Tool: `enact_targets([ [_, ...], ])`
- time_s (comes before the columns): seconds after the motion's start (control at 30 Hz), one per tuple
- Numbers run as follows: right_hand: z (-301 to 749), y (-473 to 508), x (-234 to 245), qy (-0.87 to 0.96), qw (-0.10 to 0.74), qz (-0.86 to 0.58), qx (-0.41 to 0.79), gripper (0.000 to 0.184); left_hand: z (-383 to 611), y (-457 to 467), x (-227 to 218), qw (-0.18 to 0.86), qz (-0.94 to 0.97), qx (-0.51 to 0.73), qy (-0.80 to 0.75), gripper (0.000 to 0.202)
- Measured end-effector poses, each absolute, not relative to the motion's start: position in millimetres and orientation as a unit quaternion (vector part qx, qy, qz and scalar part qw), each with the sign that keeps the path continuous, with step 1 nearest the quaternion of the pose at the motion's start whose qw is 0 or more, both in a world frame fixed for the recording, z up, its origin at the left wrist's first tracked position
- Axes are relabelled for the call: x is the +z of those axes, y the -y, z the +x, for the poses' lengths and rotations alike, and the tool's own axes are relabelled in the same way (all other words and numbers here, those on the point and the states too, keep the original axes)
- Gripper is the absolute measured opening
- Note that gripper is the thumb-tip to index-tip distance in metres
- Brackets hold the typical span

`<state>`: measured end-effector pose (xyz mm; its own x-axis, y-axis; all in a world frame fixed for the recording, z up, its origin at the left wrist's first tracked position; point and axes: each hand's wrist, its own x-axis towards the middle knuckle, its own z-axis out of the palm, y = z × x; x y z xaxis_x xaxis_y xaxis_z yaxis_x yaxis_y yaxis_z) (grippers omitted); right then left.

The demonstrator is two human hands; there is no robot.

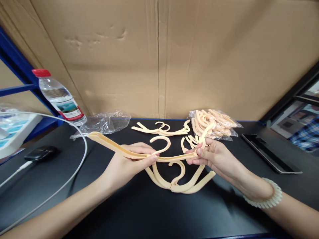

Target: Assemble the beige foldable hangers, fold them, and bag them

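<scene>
My left hand (129,162) is closed around the long arm of a cream plastic hanger (107,142) that stretches from the upper left across to my right hand. My right hand (211,156) pinches the other end of that hanger, together with a small cream hook piece (205,132) rising from its fingers. Below both hands, two or three finished cream hangers (179,182) lie stacked on the black table (149,212). A single hook (161,142) lies just behind my left hand.
A clear bag of cream hanger parts (214,123) sits at the back, with loose parts (161,129) beside it and an empty plastic bag (107,122). On the left are a water bottle (59,98), a white cable (74,166) and a black device (41,153). A phone (269,152) lies on the right. A cardboard wall (159,56) stands behind.
</scene>
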<state>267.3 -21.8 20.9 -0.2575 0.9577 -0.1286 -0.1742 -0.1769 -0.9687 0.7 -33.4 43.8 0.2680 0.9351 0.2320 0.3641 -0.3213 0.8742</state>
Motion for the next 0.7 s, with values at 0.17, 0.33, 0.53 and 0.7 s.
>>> enact_targets([
  [0.17, 264.8, 23.4, 23.3, 0.464, 0.461, -0.420, 0.629, 0.037, 3.8, 36.1, 46.6, 0.407, 0.659, 0.396, -0.494, 0.017],
  [0.33, 261.8, 26.4, 25.6, 0.448, 0.480, -0.413, 0.632, 0.037, 2.7, 36.3, 43.6, 0.450, 0.611, 0.405, -0.510, 0.016],
  [0.53, 258.2, 25.9, 20.8, 0.438, 0.514, -0.413, 0.612, 0.038, 1.7, 30.4, 32.9, 0.501, 0.541, 0.439, -0.513, 0.017],
  [0.7, 262.2, 18.6, 20.0, 0.497, 0.454, -0.436, 0.598, 0.036, -0.7, 23.4, 29.4, 0.526, 0.499, 0.456, -0.516, 0.025],
])
